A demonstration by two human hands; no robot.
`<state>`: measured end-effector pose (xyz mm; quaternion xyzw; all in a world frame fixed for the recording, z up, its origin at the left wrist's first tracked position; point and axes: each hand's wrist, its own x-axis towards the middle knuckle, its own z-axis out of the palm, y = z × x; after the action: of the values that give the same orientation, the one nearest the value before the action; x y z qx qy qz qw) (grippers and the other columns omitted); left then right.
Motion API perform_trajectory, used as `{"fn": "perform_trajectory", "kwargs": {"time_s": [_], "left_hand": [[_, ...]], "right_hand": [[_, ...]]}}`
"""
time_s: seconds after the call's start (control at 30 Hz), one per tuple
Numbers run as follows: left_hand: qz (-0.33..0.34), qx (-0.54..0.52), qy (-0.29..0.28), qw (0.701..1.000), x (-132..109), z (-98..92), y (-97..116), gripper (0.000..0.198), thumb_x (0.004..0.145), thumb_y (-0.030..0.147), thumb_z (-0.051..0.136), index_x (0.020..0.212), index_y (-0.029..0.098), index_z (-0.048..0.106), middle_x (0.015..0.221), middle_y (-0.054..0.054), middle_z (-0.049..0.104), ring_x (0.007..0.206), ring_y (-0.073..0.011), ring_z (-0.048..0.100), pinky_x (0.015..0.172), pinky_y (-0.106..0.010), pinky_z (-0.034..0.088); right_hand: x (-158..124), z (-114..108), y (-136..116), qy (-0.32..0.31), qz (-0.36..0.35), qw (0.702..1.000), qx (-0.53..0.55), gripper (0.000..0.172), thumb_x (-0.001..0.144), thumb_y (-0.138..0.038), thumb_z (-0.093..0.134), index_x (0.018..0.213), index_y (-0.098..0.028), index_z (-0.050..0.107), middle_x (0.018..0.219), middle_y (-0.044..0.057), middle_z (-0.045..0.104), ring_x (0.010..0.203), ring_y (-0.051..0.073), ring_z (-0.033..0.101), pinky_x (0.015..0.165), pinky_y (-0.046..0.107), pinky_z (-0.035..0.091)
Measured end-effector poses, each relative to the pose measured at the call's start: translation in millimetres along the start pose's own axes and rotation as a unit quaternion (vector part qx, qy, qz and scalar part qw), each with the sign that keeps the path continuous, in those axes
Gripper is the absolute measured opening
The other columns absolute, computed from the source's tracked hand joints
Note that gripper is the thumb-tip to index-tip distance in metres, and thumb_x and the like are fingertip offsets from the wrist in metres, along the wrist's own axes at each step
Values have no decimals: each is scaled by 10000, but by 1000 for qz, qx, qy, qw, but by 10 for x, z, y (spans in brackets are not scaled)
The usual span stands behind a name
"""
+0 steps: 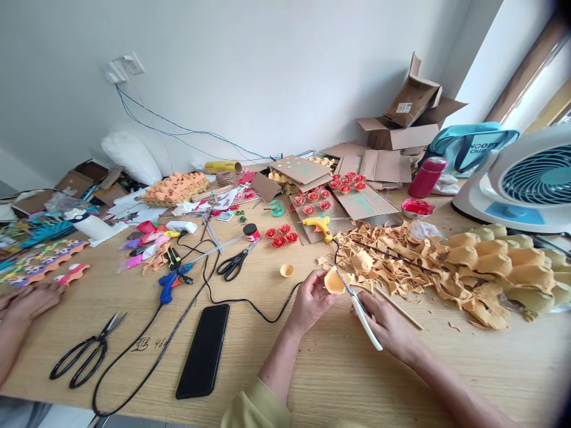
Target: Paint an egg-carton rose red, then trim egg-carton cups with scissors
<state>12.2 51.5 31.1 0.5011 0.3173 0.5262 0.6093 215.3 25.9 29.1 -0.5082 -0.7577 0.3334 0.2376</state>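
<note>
My left hand [313, 300] grips an orange egg-carton cup [334, 282] above the table, its hollow side facing me. In my right hand [387, 326] are white-handled scissors [366, 321], and their blades reach the right edge of the cup. Whether the blades are closed on the carton I cannot tell. A trimmed cup [286, 270] rests on the table to the left of my left hand. Beyond my hands lies a heap of torn carton scraps [388, 252], with another rough cup [361, 261] on it.
Orange egg cartons [499, 255] lie at the right, near a fan [526, 178]. A yellow glue gun [319, 226] and red paper roses [281, 236] lie beyond my hands. Leftward are a phone [203, 351], a blue glue gun [172, 284], black scissors [87, 351] and another person's hand [33, 303].
</note>
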Motion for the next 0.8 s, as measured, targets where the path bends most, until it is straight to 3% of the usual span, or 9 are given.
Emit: {"fn": "perform_trajectory", "kwargs": {"time_s": [0.4,0.63,0.8], "left_hand": [[-31,-105,88,990,12,13,-7,447,705,343,839,1078,201,639,1077,-43,652,936,-172,613,854,-343,562],[-27,-137,71,988,28,-59,-34,434,754,374,815,1103,166,662,1025,-61,661,861,-151,617,804,-294,526],[-34,-160,83,983,27,-67,-7,431,719,389,848,1054,184,671,981,-34,659,810,-126,606,728,-250,504]], "right_hand": [[39,169,110,12,-2,996,84,434,981,-578,400,723,-229,405,662,-17,461,624,152,443,573,291,375],[25,15,54,2,-11,993,118,361,958,-549,460,841,-216,540,775,22,590,730,187,544,640,300,456],[35,-59,35,-1,-33,997,75,274,920,-489,563,875,-219,585,784,20,630,732,191,544,672,307,452]]}}
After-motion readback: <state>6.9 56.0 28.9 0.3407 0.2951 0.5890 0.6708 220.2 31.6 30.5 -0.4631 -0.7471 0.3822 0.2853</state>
